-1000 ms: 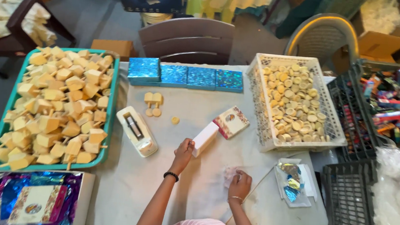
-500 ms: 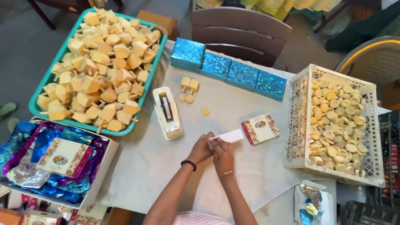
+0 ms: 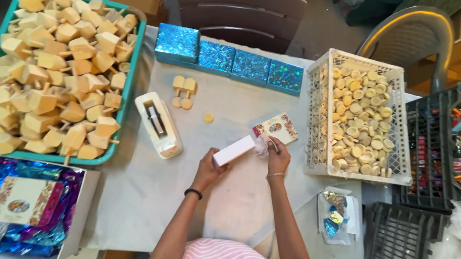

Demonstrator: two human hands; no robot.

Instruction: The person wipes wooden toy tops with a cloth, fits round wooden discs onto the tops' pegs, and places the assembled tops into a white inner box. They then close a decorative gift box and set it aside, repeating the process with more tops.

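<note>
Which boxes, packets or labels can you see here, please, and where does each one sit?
White box: long, plain, held in the left hand.
Blue boxes: four shiny square ones, in a row at the table's far edge.
Card: small, floral, beside the right hand.
Foil wrappers: blue-purple, bottom left.

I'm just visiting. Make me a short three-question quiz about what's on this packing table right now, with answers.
1. True or false: the left hand holds a white box.
2. How many shiny blue boxes stand in the row at the table's far edge?
3. What fills the white basket: A) round discs, B) wooden tops, C) foil wrappers?

Key: 1 true. 2 four. 3 A; the wooden tops lie in the green tray.
</note>
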